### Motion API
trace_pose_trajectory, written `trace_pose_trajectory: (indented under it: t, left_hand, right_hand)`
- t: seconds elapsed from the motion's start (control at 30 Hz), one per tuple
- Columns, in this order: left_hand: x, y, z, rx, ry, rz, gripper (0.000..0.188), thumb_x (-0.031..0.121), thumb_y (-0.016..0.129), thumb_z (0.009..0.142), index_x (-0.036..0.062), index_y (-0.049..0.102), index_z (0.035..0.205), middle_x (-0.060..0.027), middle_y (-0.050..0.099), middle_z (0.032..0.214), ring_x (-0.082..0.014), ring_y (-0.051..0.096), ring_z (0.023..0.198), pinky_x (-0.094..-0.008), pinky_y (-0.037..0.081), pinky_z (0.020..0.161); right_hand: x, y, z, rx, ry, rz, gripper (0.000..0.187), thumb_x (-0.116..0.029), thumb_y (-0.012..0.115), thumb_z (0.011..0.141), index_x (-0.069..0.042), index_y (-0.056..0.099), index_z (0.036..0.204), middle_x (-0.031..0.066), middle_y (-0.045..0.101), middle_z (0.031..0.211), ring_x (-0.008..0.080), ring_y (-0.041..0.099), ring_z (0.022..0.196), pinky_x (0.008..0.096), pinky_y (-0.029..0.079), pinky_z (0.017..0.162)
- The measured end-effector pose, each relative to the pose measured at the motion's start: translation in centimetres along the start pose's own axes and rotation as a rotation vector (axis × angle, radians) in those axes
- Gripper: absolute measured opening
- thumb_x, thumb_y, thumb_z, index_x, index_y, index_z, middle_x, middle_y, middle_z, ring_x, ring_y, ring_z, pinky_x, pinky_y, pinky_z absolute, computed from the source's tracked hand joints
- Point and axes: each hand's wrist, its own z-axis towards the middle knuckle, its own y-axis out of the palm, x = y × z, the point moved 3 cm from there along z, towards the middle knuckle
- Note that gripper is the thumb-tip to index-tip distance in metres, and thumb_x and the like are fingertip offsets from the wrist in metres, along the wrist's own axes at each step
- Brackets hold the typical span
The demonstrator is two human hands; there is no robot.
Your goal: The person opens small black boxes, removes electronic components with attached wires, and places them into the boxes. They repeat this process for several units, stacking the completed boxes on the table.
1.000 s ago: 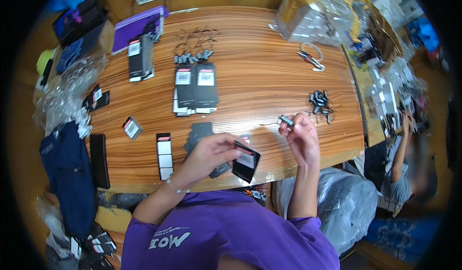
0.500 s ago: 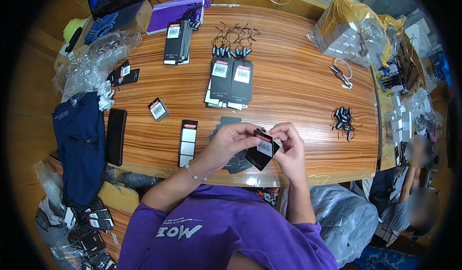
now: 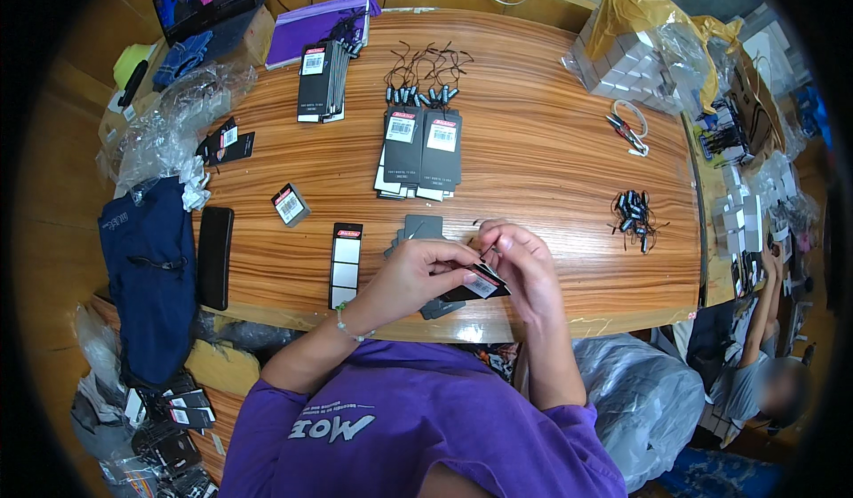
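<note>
My left hand (image 3: 416, 276) grips a few black hang tags (image 3: 482, 285) with a white barcode label, held tilted above the table's near edge. Close to their upper end, the thumb and fingers of my right hand (image 3: 529, 262) pinch a thin black string (image 3: 489, 251). Where the string meets the tags is too small to tell. Dark grey tags (image 3: 424, 227) lie beneath my hands, partly hidden. Left of my left hand is a black card (image 3: 346, 265) with white panels. Further off lie two stacks of grey tags (image 3: 440, 156) with looped black strings (image 3: 426, 64).
A pile of black strings (image 3: 634, 218) lies at right, below snips (image 3: 625, 129). Strung tags (image 3: 321, 85) stand stacked at far left. A small tag stack (image 3: 290, 205), a black phone-like slab (image 3: 215, 258) and plastic bags (image 3: 173, 111) are left; white boxes (image 3: 617, 67) are far right.
The tags in my left hand have tipped flatter, their label now slanting. My right hand has moved from the tags' edge slightly up, pinching the string. The person at far right has shifted an arm.
</note>
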Motion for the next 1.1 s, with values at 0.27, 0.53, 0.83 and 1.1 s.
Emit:
trace_pose_trajectory:
  t: [0.27,0.53,0.83,1.1]
  left_hand:
    - [0.4,-0.8,0.0,0.079,-0.018,-0.057,0.021,-0.002,0.058,0.080,-0.0082,0.056,0.101,-0.0098,0.059,0.099,-0.0138,0.058,0.091,-0.0245,0.049,0.081]
    - [2.3,-2.3,0.7,0.258,0.240,-0.061,0.025,-0.002,0.060,0.080,-0.0069,0.055,0.103,-0.0081,0.060,0.094,-0.0108,0.058,0.086,-0.0228,0.049,0.078]
    - [2.0,-1.9,0.6,-0.028,0.071,-0.115,0.023,-0.001,0.060,0.080,-0.0057,0.057,0.102,-0.0083,0.061,0.095,-0.0117,0.058,0.088,-0.0231,0.048,0.079]
    - [2.8,-2.2,0.4,0.007,0.108,0.018,0.021,0.001,0.060,0.081,-0.0052,0.059,0.101,-0.0080,0.061,0.096,-0.0119,0.058,0.089,-0.0233,0.048,0.080]
  right_hand:
    - [-5.3,1.4,1.7,0.005,-0.277,0.381,0.019,-0.019,0.044,0.092,-0.002,0.053,0.091,0.0069,0.053,0.079,0.0153,0.050,0.072,0.0273,0.042,0.066]
    - [-5.3,2.3,1.4,0.090,-0.464,-0.250,0.019,-0.014,0.049,0.090,0.001,0.059,0.090,-0.0001,0.048,0.066,0.0071,0.041,0.060,0.0208,0.035,0.057]
    - [-2.5,2.6,1.9,-0.132,-0.136,-0.522,0.014,-0.008,0.053,0.086,0.001,0.061,0.092,0.0056,0.062,0.091,0.0116,0.056,0.088,0.0247,0.043,0.079]
    - [-2.3,2.7,1.3,-0.180,-0.049,-0.452,0.018,-0.005,0.052,0.086,0.001,0.052,0.103,0.0031,0.059,0.084,0.0077,0.055,0.081,0.0220,0.044,0.073]
